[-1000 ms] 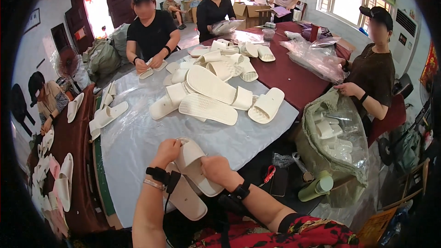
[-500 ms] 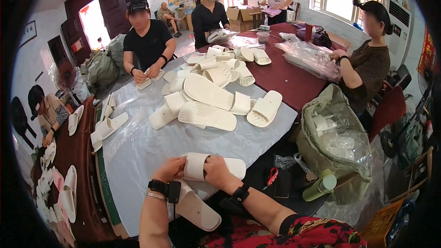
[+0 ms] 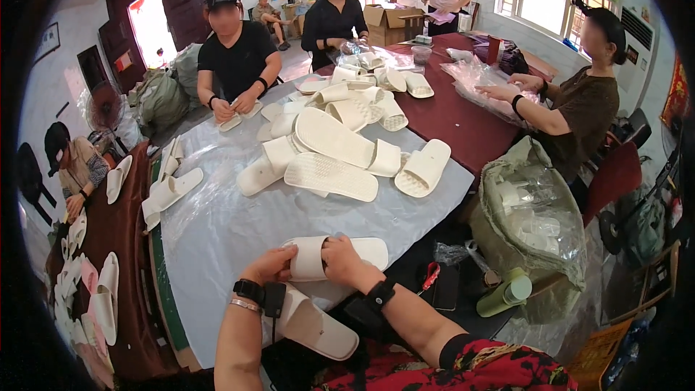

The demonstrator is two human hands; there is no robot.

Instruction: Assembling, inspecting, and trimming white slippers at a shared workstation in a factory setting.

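Observation:
A cream slide slipper (image 3: 371, 252) lies crosswise on the near edge of the grey sheet, its toe and heel pointing left and right. My left hand (image 3: 275, 262) has its fingers closed on the slipper's left end beside the strap. Against the strap's right edge, my right hand (image 3: 342, 259) is curled, its fingertips tucked under the strap and hidden. Just below, partly covered by my left wrist, a second cream slipper (image 3: 322, 329) slants toward my body. Beyond my hands rises a loose pile of cream slippers (image 3: 329, 139).
Plastic-lined grey sheeting (image 3: 217, 239) covers the table. At right stand a green bottle (image 3: 507, 293), red-handled scissors (image 3: 431, 274), and a green sack (image 3: 499, 174) of wrapped items. Co-workers sit around the table; one handles clear plastic bags (image 3: 478, 90). Slippers line the left table (image 3: 137, 282).
Both my hands stay on the same slipper, with my right fingers shifted slightly along the strap. The view has tilted a little. The co-worker at right has stretched both hands out over the bags.

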